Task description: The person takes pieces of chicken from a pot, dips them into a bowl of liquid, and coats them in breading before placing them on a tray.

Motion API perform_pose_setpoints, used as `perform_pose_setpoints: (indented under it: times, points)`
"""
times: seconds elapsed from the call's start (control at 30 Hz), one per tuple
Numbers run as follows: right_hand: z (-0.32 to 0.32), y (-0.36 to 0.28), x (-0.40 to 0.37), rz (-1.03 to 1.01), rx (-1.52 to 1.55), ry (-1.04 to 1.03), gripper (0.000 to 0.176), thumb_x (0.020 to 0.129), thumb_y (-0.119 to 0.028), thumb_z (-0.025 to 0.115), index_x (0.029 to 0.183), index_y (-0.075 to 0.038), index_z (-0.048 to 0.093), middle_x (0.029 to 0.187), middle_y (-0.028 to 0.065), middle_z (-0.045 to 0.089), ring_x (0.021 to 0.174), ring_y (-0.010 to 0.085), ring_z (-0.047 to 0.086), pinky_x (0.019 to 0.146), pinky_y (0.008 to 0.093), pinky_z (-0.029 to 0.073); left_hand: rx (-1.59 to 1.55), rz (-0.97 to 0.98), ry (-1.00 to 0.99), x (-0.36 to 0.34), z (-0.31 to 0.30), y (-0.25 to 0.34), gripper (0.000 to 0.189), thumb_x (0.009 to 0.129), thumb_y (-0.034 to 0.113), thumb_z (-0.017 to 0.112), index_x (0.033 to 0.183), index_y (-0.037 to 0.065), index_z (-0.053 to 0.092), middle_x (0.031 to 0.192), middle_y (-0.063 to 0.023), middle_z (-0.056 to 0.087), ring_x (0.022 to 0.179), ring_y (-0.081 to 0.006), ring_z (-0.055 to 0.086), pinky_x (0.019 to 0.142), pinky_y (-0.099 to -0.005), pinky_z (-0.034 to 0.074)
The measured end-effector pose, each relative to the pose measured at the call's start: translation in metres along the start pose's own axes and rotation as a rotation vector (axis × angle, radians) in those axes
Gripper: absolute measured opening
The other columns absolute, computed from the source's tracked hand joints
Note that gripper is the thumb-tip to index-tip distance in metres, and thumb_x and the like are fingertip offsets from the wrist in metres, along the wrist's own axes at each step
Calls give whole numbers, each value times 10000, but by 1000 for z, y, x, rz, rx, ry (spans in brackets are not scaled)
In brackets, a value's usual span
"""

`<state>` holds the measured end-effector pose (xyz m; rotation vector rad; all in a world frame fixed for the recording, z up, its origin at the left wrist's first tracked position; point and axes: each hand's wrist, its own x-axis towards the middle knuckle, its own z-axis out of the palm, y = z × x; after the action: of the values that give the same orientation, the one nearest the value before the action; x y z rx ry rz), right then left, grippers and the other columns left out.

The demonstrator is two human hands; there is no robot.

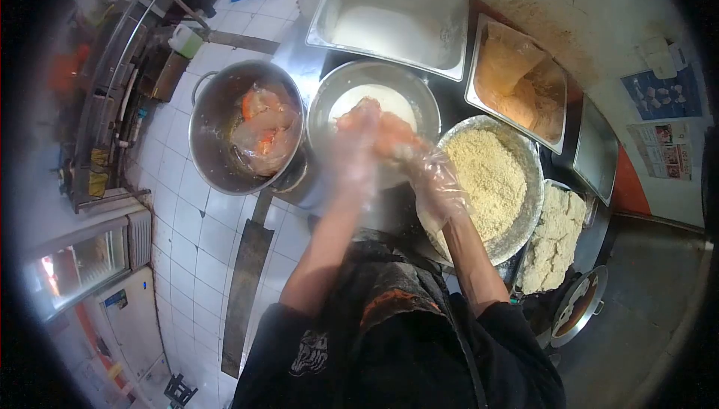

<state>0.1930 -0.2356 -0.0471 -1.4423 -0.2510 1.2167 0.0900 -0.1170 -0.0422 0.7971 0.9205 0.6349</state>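
My right hand [442, 184], in a clear plastic glove, grips the right end of a piece of pink raw meat [397, 136] over a round metal bowl [431, 98] of white liquid. My left hand [352, 156] is at the left end of the meat; motion smears it, and its fingers cannot be made out. To its left, a deep steel pot [288, 76] contains more raw meat [266, 135] with orange bits. Close to my right hand is a wide bowl of pale crumbs [487, 177].
A steel pan [322, 27] of white contents stands at the back. Beside it, another pan [554, 135] holds orange-brown powder and a bag. Crumb-coated pieces [554, 240] lie in a tray at right, near a round pan [580, 308]. Tiled floor [187, 222] stretches left.
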Motion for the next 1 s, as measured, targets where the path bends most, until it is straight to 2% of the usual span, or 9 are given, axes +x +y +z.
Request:
perform_pose_setpoints:
  times: [0.1, 0.2, 0.33, 0.5, 0.67, 0.73, 0.87, 0.93, 1.0]
  points:
    - [7, -5, 0, -16, 258, 43, 425, 934, -186, 688, 1314, -24, 592, 1219, 95, 661, 1081, 173, 637, 956, 321, 507, -92, -104, 21, -10, 4, 2, 460, 1005, 219, 635, 1411, 43, 510, 1394, -71, 537, 1240, -178, 553, 1030, -353, 492]
    - [13, -15, 0, -57, 312, 48, 358, 943, -158, 667, 1270, -24, 616, 1205, 104, 666, 1063, 187, 655, 955, 317, 521, -311, 3, -87, -14, 2, -13, 382, 995, 273, 642, 1278, 19, 613, 1082, -69, 641, 993, -135, 619, 850, -298, 517]
    - [10, -32, 5, -110, 219, 43, 374, 946, -194, 676, 1277, -34, 606, 1215, 43, 649, 1090, 154, 615, 937, 327, 506, -392, 43, -73, -20, -6, -12, 455, 1008, 171, 597, 1418, 17, 475, 1333, -138, 544, 1194, -210, 563, 1022, -356, 468]
    - [-6, -73, 40, -143, -486, 1, 304, 929, -217, 712, 1143, -1, 697, 1037, 99, 712, 991, 164, 660, 879, 327, 526, -484, 60, -1, -29, -55, -51, 487, 1017, 99, 553, 1444, -38, 365, 1406, -287, 497, 1333, -340, 514, 1139, -411, 427]
    - [7, -38, 87, -451, -847, -101, 245, 931, -230, 657, 1068, -48, 748, 926, 162, 746, 823, 232, 710, 819, 371, 548, -333, 64, 48, -48, -72, -48, 453, 1005, 110, 569, 1403, -27, 401, 1326, -261, 575, 1210, -319, 610, 1059, -411, 489]
    - [12, -7, 95, -648, -1411, -129, 217, 935, -214, 641, 1080, -104, 760, 945, 162, 747, 770, 242, 706, 810, 375, 560, -269, 72, 48, -48, -77, -50, 441, 999, 113, 577, 1387, -21, 415, 1305, -253, 594, 1160, -309, 639, 1023, -412, 512]
    - [26, 25, 103, -453, -1618, -417, 227, 938, -201, 620, 1089, -104, 758, 980, 161, 743, 766, 254, 712, 814, 386, 567, -221, 1, 137, -47, -82, -49, 408, 982, 117, 603, 1345, -7, 462, 1234, -212, 635, 1061, -271, 663, 949, -401, 536]
    - [31, 13, 98, -328, -1290, -486, 232, 928, -167, 607, 1093, -107, 759, 1024, 162, 739, 756, 260, 712, 802, 395, 568, -220, -20, 151, -51, -86, -51, 394, 979, 113, 606, 1333, -3, 478, 1211, -196, 643, 1038, -263, 665, 934, -399, 539]
    - [25, -9, 97, -494, -1624, -610, 220, 943, -187, 591, 1056, -77, 745, 1012, 161, 730, 757, 269, 700, 790, 393, 558, -144, 68, 153, -54, -89, -55, 375, 976, 115, 610, 1316, 0, 501, 1167, -167, 653, 1007, -247, 668, 902, -388, 548]
